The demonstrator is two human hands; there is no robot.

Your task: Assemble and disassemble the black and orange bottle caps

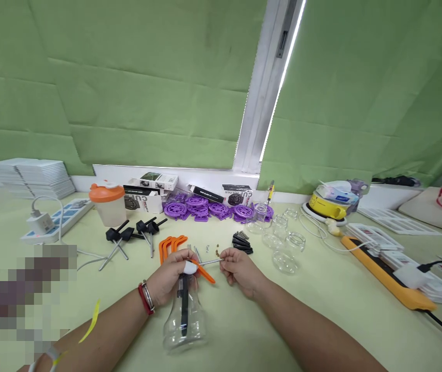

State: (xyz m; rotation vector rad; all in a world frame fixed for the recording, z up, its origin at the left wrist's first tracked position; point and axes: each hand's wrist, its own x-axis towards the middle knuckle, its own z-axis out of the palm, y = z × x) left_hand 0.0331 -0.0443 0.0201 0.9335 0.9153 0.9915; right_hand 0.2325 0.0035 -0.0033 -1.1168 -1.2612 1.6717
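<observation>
Mid-assembly: left hand [170, 276] gripping neck of clear bottle [184, 323] on table [321, 320] with orange lever [204, 273] fitted, right hand [238, 268] pinching metal rod [210, 262] at head, not yet seated; spare levers [170, 244] unused.

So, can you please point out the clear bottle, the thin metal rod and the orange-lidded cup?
clear bottle [185, 324]: head view, on its wide transparent belly below the left hand.
thin metal rod [210, 262]: head view, mid-shaft between the two hands.
orange-lidded cup [107, 194]: head view, on the orange lid.
</observation>
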